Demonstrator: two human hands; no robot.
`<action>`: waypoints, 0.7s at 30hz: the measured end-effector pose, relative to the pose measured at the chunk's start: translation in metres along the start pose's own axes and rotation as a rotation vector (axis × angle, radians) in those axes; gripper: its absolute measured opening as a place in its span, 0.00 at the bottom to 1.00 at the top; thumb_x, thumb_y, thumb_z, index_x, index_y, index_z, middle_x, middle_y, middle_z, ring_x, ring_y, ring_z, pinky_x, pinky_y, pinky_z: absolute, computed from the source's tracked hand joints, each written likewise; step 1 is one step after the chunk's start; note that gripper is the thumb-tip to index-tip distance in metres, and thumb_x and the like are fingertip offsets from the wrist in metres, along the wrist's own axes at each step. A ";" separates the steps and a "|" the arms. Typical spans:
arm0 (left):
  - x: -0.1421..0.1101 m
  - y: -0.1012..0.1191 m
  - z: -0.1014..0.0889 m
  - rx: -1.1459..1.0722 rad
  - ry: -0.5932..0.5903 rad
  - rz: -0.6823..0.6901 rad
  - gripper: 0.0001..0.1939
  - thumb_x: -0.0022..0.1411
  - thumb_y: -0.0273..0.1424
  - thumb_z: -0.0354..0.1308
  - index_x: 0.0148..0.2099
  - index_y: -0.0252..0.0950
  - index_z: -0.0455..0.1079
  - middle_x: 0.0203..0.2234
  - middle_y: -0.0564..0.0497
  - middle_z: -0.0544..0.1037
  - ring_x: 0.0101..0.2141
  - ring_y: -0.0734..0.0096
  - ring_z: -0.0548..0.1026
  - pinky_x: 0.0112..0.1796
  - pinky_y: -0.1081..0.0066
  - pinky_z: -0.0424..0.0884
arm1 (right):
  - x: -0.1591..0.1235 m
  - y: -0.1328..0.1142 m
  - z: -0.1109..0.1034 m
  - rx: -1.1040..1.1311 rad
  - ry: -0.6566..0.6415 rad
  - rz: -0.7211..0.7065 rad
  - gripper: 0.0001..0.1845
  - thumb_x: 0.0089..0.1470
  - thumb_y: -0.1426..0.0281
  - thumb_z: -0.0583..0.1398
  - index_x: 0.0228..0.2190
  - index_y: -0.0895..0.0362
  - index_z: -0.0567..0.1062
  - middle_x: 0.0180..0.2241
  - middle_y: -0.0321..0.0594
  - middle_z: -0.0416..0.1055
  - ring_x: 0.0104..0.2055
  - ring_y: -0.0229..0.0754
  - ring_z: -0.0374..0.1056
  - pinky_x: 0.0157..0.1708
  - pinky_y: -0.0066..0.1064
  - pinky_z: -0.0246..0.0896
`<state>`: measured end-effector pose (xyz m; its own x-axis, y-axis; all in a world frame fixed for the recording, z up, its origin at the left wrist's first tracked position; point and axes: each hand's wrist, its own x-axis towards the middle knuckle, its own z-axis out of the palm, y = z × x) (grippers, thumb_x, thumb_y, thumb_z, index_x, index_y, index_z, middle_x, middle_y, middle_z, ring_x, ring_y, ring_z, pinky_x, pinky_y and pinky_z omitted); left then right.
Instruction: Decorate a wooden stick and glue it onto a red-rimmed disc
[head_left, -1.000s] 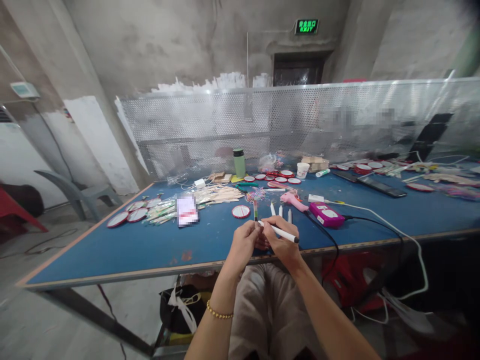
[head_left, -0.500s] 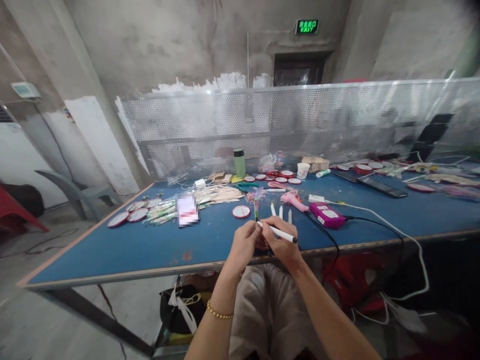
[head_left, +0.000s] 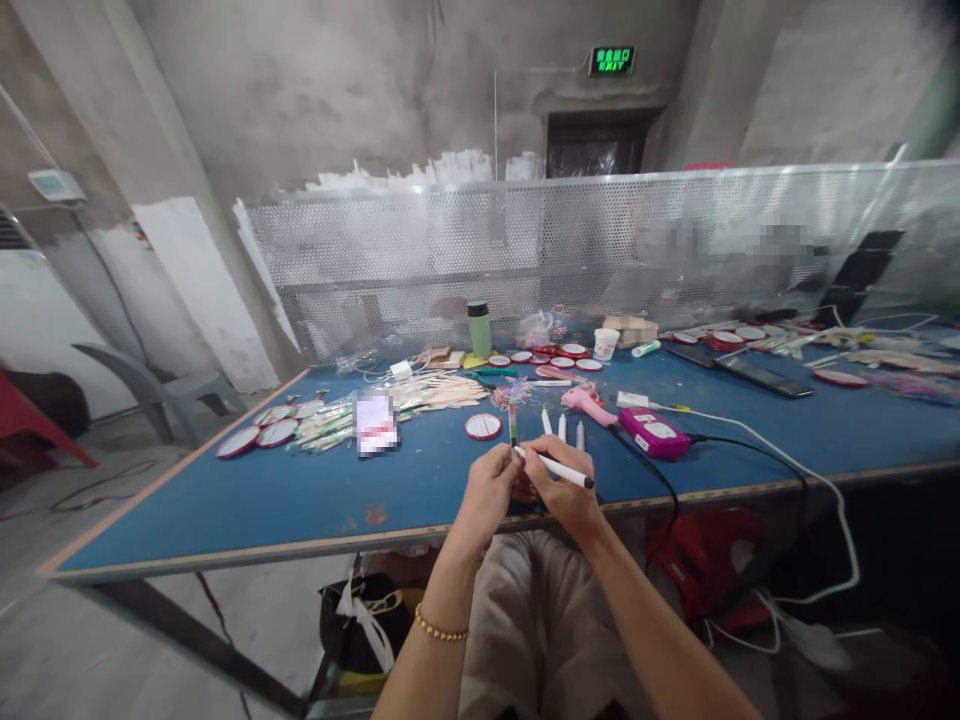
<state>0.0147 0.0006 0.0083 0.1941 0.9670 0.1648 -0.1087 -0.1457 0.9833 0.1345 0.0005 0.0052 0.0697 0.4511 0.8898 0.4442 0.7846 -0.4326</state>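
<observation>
My left hand point(head_left: 489, 492) is closed on a narrow wooden craft stick point(head_left: 513, 422) held upright, with coloured bands of red, green and black along it. In my right hand point(head_left: 564, 488) is a white marker pen point(head_left: 561, 468) with a dark rear end, its tip against or very near the lower part of the stick. Just beyond my hands lie several more white markers point(head_left: 562, 424). A round white disc with a red rim point(head_left: 483, 426) lies flat to the left of the stick. My lower fingers are partly hidden.
A pink glue gun point(head_left: 589, 404) and a purple box point(head_left: 654, 432) with cables lie right of the markers. Loose sticks point(head_left: 442, 390) and a blurred card point(head_left: 376, 422) are at left. A green bottle point(head_left: 478, 328) and a paper cup point(head_left: 606, 344) stand behind, before a perforated metal screen point(head_left: 420, 240).
The view has shifted very slightly. Both hands keep their hold on the craft stick and the marker pen, with hardly any visible movement.
</observation>
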 end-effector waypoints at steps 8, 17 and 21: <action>-0.001 0.002 0.000 -0.019 -0.020 -0.013 0.22 0.48 0.50 0.62 0.27 0.37 0.61 0.17 0.58 0.70 0.18 0.74 0.71 0.23 0.72 0.73 | 0.000 -0.001 -0.001 -0.021 0.004 0.026 0.10 0.56 0.73 0.57 0.26 0.57 0.76 0.22 0.36 0.76 0.22 0.35 0.70 0.24 0.24 0.64; -0.002 0.004 0.000 -0.001 -0.007 -0.012 0.21 0.49 0.49 0.62 0.26 0.37 0.61 0.17 0.58 0.70 0.18 0.74 0.72 0.23 0.71 0.74 | -0.001 -0.001 -0.001 -0.033 0.004 0.024 0.10 0.56 0.73 0.56 0.26 0.56 0.76 0.22 0.36 0.76 0.21 0.35 0.70 0.23 0.24 0.64; -0.002 0.004 0.000 0.010 -0.007 -0.011 0.22 0.49 0.50 0.61 0.27 0.37 0.61 0.17 0.57 0.70 0.19 0.73 0.71 0.23 0.71 0.74 | -0.001 0.000 0.000 -0.028 -0.005 0.026 0.09 0.56 0.73 0.57 0.26 0.57 0.76 0.22 0.36 0.76 0.21 0.35 0.70 0.23 0.24 0.64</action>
<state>0.0142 -0.0019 0.0117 0.2021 0.9672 0.1540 -0.0963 -0.1369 0.9859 0.1348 0.0001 0.0043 0.0771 0.4729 0.8777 0.4669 0.7607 -0.4509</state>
